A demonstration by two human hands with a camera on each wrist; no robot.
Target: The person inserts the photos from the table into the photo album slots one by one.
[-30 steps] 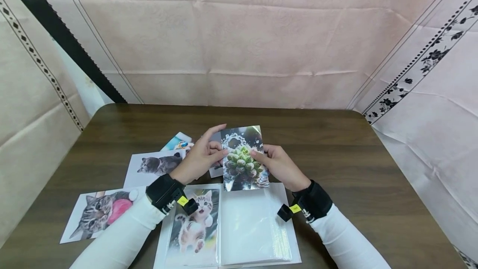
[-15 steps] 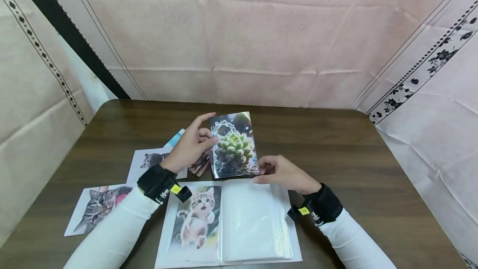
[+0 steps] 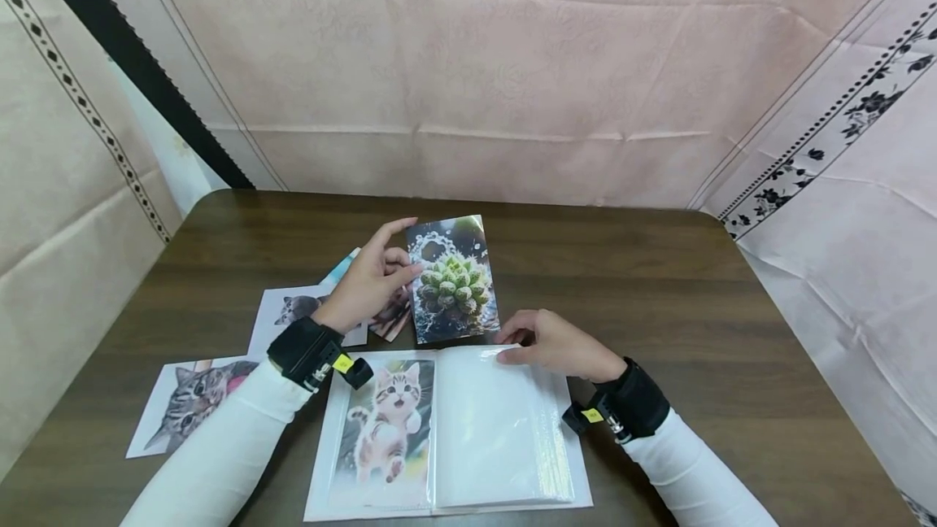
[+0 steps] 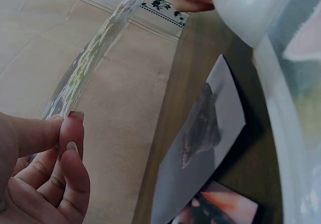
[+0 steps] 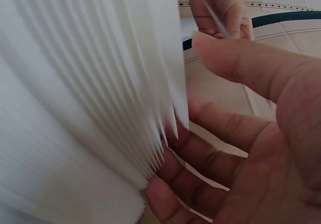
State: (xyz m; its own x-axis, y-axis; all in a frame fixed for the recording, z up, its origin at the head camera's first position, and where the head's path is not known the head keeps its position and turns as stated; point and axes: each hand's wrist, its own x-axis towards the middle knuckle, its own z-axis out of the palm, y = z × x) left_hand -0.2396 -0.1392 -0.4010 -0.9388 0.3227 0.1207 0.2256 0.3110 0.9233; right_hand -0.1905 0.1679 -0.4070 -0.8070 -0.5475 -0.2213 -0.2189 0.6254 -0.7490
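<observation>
My left hand point(image 3: 373, 276) pinches the left edge of a glossy photo of a green succulent point(image 3: 454, 279), held up behind the album; in the left wrist view this photo point(image 4: 98, 58) is seen nearly edge-on between thumb and fingers. An open photo album point(image 3: 581, 482) lies in front of me, a kitten picture point(image 3: 391, 421) in its left page and a blank clear sleeve point(image 3: 501, 429) on its right. My right hand point(image 3: 552, 346) is at the top edge of the right pages, thumb in front. In the right wrist view, its curled fingers reach behind the fanned pages point(image 5: 115, 83).
Left of the album lie a tabby cat photo point(image 3: 186, 405) and a grey cat photo point(image 3: 293, 311). A blue-edged picture point(image 3: 340, 269) and another picture point(image 3: 391, 320) are partly covered near my left hand. The wooden table point(image 3: 659, 291) has a pale cloth point(image 3: 512, 88) behind it.
My right hand has let go of the succulent photo and moved down to the album's top edge. My left hand has carried the photo away, up and leftward.
</observation>
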